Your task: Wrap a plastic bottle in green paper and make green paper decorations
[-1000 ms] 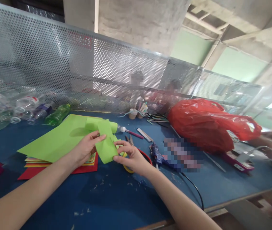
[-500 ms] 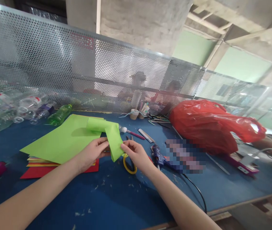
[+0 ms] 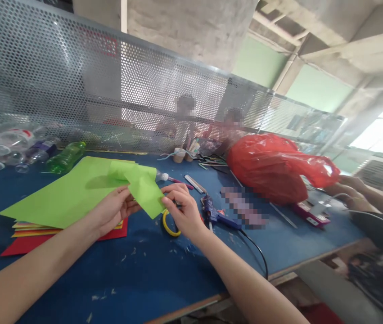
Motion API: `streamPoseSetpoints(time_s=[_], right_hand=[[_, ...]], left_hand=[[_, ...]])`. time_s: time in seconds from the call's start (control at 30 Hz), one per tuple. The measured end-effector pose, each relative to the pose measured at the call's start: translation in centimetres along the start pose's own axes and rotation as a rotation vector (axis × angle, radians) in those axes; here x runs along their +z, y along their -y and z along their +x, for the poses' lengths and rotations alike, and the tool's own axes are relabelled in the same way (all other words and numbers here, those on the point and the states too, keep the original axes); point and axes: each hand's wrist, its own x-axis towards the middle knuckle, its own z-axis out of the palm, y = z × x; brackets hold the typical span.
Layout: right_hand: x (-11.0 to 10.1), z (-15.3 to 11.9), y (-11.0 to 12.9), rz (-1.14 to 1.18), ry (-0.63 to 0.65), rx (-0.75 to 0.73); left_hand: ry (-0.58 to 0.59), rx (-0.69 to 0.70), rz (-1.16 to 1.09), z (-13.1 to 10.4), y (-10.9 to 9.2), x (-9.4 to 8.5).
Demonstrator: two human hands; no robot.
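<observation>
A strip of light-green paper (image 3: 146, 196) is stretched between my two hands. My right hand (image 3: 182, 208) pinches its right edge between thumb and fingers. My left hand (image 3: 119, 208) grips the left edge, with some fingertips hidden behind the paper. Just beyond the strip lies a green paper roll (image 3: 146, 172), from whose right end a clear bottle neck with a white cap (image 3: 164, 177) sticks out. Under my left forearm is a stack of coloured sheets, with a large green sheet (image 3: 66, 193) on top. Yellow-handled scissors (image 3: 166, 225) lie beside my right hand.
A blue glue gun (image 3: 213, 211) with a black cord lies right of my hands. Farther right are a red plastic bag (image 3: 268, 166) and another person's arms (image 3: 363, 193). Plastic bottles (image 3: 66, 157) stand back left; a perforated metal screen (image 3: 164, 90) borders the blue table (image 3: 137, 279).
The strip now slants down to the right, its free end flatter and turned more toward me. My right hand has come round its right edge. The whole view has shifted slightly to the right.
</observation>
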Motion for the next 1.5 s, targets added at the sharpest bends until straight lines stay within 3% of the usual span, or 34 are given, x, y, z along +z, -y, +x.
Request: streamPoseSetpoints(time_s=[0.1, 0.23, 0.57, 0.77, 0.9, 1.2, 1.4, 1.5], right_hand=[[-0.4, 0.0, 0.5, -0.042, 0.005, -0.065], [-0.2, -0.3, 0.3, -0.096, 0.044, -0.048], [1.4, -0.8, -0.2, -0.164, -0.007, 0.310], [0.8, -0.3, -0.9, -0.144, -0.084, 0.257], [0.4, -0.1, -1.5, -0.108, -0.120, 0.266], [0.8, 0.0, -1.9, 0.045, -0.064, 0.410], [0.8, -0.1, -2.0, 0.012, -0.026, 0.401], [0.8, -0.3, -2.1, -0.004, -0.010, 0.395]], left_hand=[[0.032, -0.010, 0.000, -0.1, 0.1, 0.1], [0.053, -0.024, 0.035, -0.2, 0.3, 0.2], [0.165, 0.024, 0.087, -0.3, 0.8, 0.2], [0.195, 0.061, -0.031, -0.5, 0.8, 0.7], [0.137, 0.063, -0.017, -0.4, 0.7, 0.7], [0.230, 0.087, 0.088, -0.5, 1.4, 0.5], [0.300, 0.077, 0.065, -0.6, 1.1, 0.6], [0.257, 0.108, 0.131, -0.8, 0.8, 0.8]])
